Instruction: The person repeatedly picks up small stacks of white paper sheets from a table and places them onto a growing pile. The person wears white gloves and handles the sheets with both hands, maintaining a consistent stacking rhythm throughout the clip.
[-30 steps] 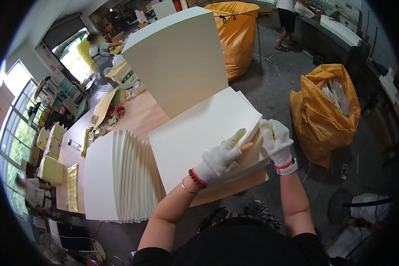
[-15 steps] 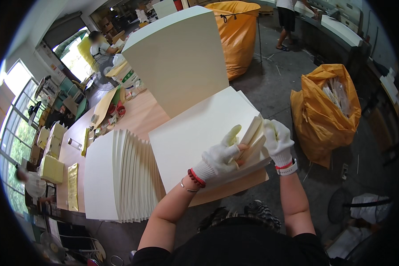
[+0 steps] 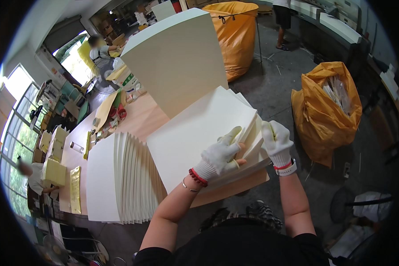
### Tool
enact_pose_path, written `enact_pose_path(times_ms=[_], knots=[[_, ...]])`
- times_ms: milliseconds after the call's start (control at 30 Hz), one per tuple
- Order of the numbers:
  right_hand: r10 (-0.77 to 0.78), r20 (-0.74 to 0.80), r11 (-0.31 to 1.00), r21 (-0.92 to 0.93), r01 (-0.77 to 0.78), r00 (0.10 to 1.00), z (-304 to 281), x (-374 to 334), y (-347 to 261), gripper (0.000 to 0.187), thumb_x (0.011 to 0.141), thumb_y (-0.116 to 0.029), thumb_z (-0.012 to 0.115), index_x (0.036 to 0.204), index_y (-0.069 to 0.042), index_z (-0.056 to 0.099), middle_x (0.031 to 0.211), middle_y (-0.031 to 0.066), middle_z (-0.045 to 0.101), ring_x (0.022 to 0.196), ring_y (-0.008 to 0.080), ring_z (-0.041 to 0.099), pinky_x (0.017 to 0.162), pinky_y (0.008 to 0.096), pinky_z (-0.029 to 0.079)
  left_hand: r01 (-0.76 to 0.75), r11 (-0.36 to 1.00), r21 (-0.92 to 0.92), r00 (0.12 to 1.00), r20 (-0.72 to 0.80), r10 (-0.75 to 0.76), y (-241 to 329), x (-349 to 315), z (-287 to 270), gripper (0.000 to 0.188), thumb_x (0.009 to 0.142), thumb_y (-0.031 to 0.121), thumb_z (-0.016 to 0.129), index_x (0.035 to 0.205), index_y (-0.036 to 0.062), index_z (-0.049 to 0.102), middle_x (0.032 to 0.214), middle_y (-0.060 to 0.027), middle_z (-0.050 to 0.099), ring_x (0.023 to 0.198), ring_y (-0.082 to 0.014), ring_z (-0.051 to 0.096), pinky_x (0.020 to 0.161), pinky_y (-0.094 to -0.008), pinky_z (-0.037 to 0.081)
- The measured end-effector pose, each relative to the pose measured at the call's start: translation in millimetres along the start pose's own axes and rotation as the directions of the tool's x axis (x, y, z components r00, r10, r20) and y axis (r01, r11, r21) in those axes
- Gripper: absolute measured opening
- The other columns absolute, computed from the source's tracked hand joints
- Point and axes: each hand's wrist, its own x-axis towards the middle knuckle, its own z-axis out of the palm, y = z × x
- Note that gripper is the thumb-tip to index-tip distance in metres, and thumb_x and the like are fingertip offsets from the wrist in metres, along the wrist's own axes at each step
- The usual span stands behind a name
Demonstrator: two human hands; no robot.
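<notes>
A stack of large cream paper sheets (image 3: 195, 124) lies before me, its right-hand edges lifted and fanned apart. My left hand (image 3: 221, 154), in a white knit glove with some bare fingertips, is closed on the curled edge of the upper sheets. At the stack's right edge, my right hand (image 3: 277, 141), gloved too, is closed in a fist beside the fanned edges; its palm side is hidden, so what it grips does not show. A fanned pile of white sheets (image 3: 103, 177) is left of the stack. Behind rises a tall block of stacked sheets (image 3: 177, 62).
The pinkish tabletop (image 3: 142, 111) carries a yellow packet (image 3: 75, 190), a small bottle and red tape rolls. Orange bags (image 3: 323, 124) stand on the floor at right and behind. One person (image 3: 99, 53) sits at far left, another (image 3: 35, 175) near the window, a third (image 3: 281, 17) stands far right.
The lifted sheet edges have dropped and spread into a looser fan at the right. Both my hands stay almost in place. The person by the window has shifted.
</notes>
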Motion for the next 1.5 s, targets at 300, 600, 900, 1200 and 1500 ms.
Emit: enact_pose_path(times_ms=[300, 600, 900, 1200, 1500], knots=[[0.152, 0.097, 0.967, 0.191, -0.168, 0.984, -2, -4, 2, 0.008, 0.091, -0.005, 0.055, 0.092, -0.002, 0.063, 0.065, 0.0093, 0.045, 0.055, 0.0257, 0.048, 0.049, 0.0371, 0.038, 0.025, 1.000, 0.004, 1.000, -0.016, -0.025, 4, -1, -4, 0.044, 0.072, 0.030, 0.080, 0.109, 0.0123, 0.064, 0.148, -0.0239, 0.037, 0.113, -0.0401, 0.058, 0.091, -0.0382, 0.051], [0.197, 0.057, 0.950, 0.235, -0.205, 0.979, 0, -2, -3, 0.013, 0.093, -0.008, 0.055, 0.089, 0.001, 0.063, 0.063, 0.0119, 0.050, 0.056, 0.0292, 0.051, 0.051, 0.0382, 0.040, -0.110, 0.994, -0.005, 0.993, 0.037, 0.110, -4, -2, 2, 0.046, 0.078, 0.007, 0.062, 0.124, 0.0132, 0.062, 0.145, -0.0239, 0.041, 0.104, -0.0333, 0.063, 0.087, -0.0364, 0.052], [0.180, 0.015, 0.976, 0.121, -0.180, 0.984, 5, -3, -2, 0.017, 0.094, -0.010, 0.055, 0.081, 0.001, 0.058, 0.059, 0.0119, 0.045, 0.052, 0.0285, 0.049, 0.049, 0.0376, 0.037, -0.016, 1.000, 0.007, 0.998, -0.055, 0.016, 3, -3, 5, 0.047, 0.076, 0.018, 0.076, 0.121, 0.0223, 0.065, 0.150, -0.0234, 0.033, 0.110, -0.0371, 0.062, 0.088, -0.0374, 0.053], [0.261, 0.118, 0.919, 0.275, -0.284, 0.958, 0, -2, -3, 0.019, 0.094, -0.011, 0.057, 0.079, 0.000, 0.058, 0.060, 0.0103, 0.045, 0.051, 0.0256, 0.048, 0.048, 0.0363, 0.036, -0.071, 0.997, -0.014, 0.997, -0.007, 0.071, 0, -4, 5, 0.063, 0.075, 0.006, 0.066, 0.133, 0.0263, 0.056, 0.149, -0.0232, 0.035, 0.106, -0.0369, 0.063, 0.083, -0.0364, 0.054], [0.291, 0.062, 0.939, 0.173, -0.297, 0.955, 5, -2, -4, 0.019, 0.094, -0.011, 0.057, 0.079, 0.000, 0.059, 0.061, 0.0097, 0.045, 0.051, 0.0234, 0.048, 0.048, 0.0353, 0.036, -0.069, 0.998, 0.001, 0.993, -0.094, 0.069, 2, -3, 8, 0.048, 0.072, 0.023, 0.080, 0.117, 0.0211, 0.063, 0.145, -0.0235, 0.040, 0.105, -0.0388, 0.063, 0.085, -0.0358, 0.053]])
